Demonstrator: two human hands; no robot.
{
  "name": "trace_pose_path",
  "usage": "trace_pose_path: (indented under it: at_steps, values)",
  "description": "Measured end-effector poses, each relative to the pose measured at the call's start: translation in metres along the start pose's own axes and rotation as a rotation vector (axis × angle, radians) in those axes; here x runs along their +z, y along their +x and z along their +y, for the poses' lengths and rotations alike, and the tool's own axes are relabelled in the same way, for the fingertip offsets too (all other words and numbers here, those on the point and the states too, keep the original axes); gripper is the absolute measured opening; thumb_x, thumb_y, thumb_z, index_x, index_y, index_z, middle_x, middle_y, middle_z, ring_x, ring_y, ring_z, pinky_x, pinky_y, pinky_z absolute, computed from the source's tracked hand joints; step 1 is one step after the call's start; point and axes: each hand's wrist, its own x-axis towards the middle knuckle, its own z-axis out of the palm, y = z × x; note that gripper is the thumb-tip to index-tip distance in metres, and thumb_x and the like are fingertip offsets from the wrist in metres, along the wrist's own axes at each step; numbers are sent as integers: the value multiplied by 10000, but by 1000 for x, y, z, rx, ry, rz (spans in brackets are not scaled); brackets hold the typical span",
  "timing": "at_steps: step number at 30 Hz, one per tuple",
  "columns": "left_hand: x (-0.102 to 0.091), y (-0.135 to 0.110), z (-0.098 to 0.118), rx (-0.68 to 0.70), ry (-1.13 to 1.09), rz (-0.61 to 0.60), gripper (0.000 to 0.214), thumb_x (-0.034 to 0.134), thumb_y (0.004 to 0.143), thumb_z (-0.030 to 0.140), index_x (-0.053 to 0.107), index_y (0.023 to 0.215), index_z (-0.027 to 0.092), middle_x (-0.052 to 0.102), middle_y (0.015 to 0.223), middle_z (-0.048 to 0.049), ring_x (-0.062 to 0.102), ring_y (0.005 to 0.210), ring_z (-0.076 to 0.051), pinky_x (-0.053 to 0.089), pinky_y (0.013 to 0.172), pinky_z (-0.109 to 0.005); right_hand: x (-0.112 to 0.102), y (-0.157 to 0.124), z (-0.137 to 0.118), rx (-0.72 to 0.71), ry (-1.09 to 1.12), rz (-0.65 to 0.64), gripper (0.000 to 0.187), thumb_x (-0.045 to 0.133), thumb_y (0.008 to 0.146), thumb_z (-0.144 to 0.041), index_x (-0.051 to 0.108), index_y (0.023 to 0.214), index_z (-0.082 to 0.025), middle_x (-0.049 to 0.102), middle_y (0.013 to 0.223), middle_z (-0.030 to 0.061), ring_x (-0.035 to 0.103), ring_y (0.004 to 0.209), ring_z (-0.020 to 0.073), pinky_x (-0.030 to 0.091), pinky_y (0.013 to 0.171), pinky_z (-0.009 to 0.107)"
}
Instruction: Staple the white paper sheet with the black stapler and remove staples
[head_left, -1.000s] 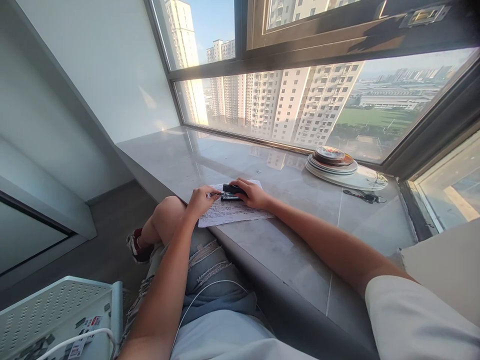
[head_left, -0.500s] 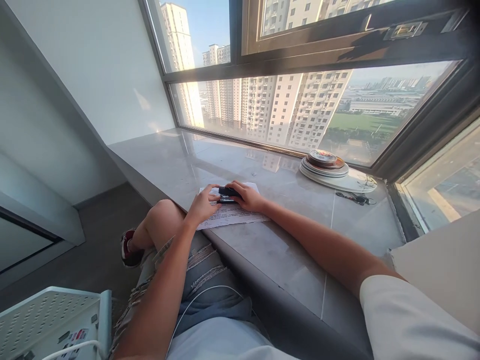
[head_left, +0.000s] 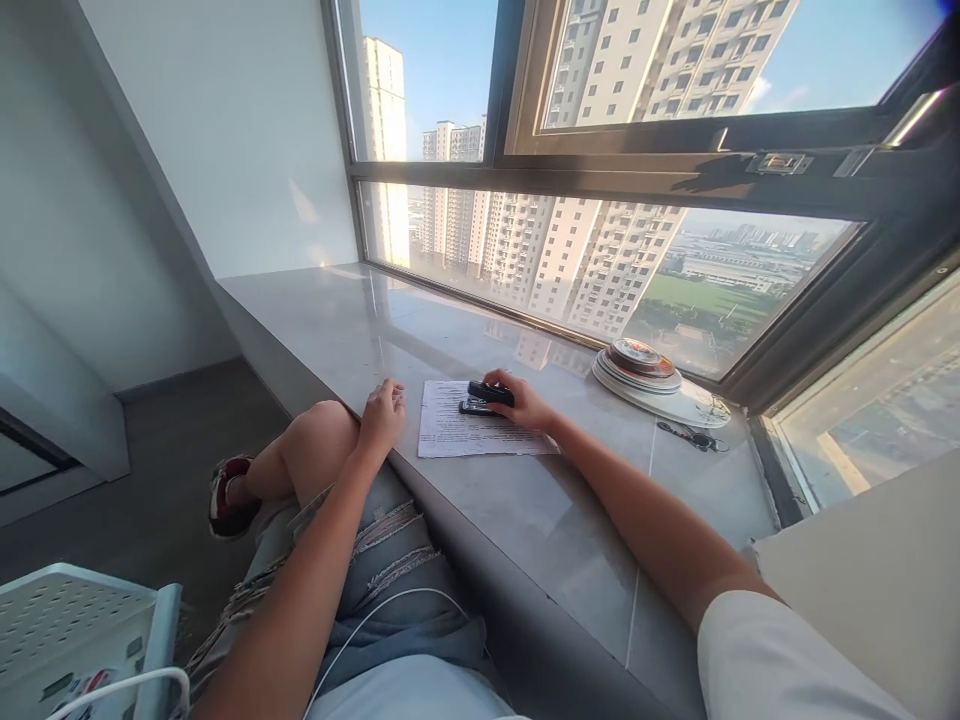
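A black stapler point(head_left: 487, 397) rests on a printed sheet of paper point(head_left: 450, 440) on the grey tiled window ledge. Its upper arm stands raised from its base, leaving a gap on the left side. My right hand point(head_left: 521, 400) grips the stapler from its right end, fingers over the top. To the left of the sheet, my left hand point(head_left: 384, 415) is apart from the paper, just over the ledge's front edge. Its fingers are curled together; a small pale bit may be between the fingertips, too small to name.
Stacked plates point(head_left: 637, 375) stand by the window at the right, with a dark bunch of small items point(head_left: 694, 437) in front. My bent knee point(head_left: 326, 440) is beside the ledge. A white cable point(head_left: 390, 600) crosses my lap, and a perforated white cart point(head_left: 82, 640) stands lower left.
My left hand has let go of the stapler and moved left, off the paper. My right hand still holds the stapler. The camera view has tilted up slightly.
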Motion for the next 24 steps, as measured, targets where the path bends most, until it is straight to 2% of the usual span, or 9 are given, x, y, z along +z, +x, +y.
trace_pose_path:
  at_steps: [3,4,5,7,9,10,14,17,24]
  values:
    - [4,-4,4,29,42,-14,186,477,925,133,615,1032,195,686,1040,-133,652,1021,-283,509,935,-409,-21,-15,31,144,64,8,479,662,850,-574,601,1138,-197,686,1080,65,639,941,218,517,850,348]
    - [4,-5,6,32,47,-10,189,468,928,133,618,1023,197,683,1038,-135,645,1025,-288,506,931,-413,-26,-18,42,197,114,-3,478,596,880,-626,629,1090,-197,694,1051,66,647,936,221,525,844,352]
    - [4,-5,6,31,43,3,193,457,931,133,620,1010,200,680,1034,-136,639,1024,-291,505,920,-414,-30,-21,52,253,165,75,520,469,929,-669,647,1055,-197,699,1052,79,655,949,226,535,844,361]
    - [3,-7,7,29,-10,43,199,431,945,144,618,971,207,678,1015,-130,634,1005,-287,504,885,-404,-33,-23,69,384,152,396,591,368,935,-719,651,997,-204,709,1029,100,672,934,237,561,807,381]
    - [2,-9,6,36,-129,101,207,407,970,174,606,931,217,682,981,-105,639,956,-261,501,848,-379,-33,-21,82,446,55,524,565,449,895,-721,663,989,-207,726,1032,118,686,959,258,578,844,430]
    - [1,-10,6,38,-199,142,212,399,982,194,597,912,222,682,958,-88,640,927,-245,498,834,-363,-32,-18,87,449,20,521,526,517,870,-697,676,991,-210,736,1048,120,692,984,268,578,885,458]
    - [-6,-15,5,-2,-397,348,234,384,1001,235,565,851,228,661,875,-39,619,844,-196,470,790,-312,-23,0,96,408,-133,254,389,585,897,-521,720,1117,-229,700,1305,107,647,1237,293,487,1104,495]
    - [-9,-14,1,-63,-475,449,227,397,983,218,553,820,228,632,829,-25,590,811,-184,443,759,-296,-13,16,99,424,-272,44,383,582,931,-424,717,1220,-211,644,1410,114,579,1352,305,441,1165,472]
    - [-6,-4,-20,-302,-677,656,176,423,936,210,537,804,230,549,769,-8,517,709,-169,410,653,-277,25,60,91,435,-374,-79,442,463,1018,-295,593,1432,-211,532,1534,105,434,1480,258,335,1235,467]
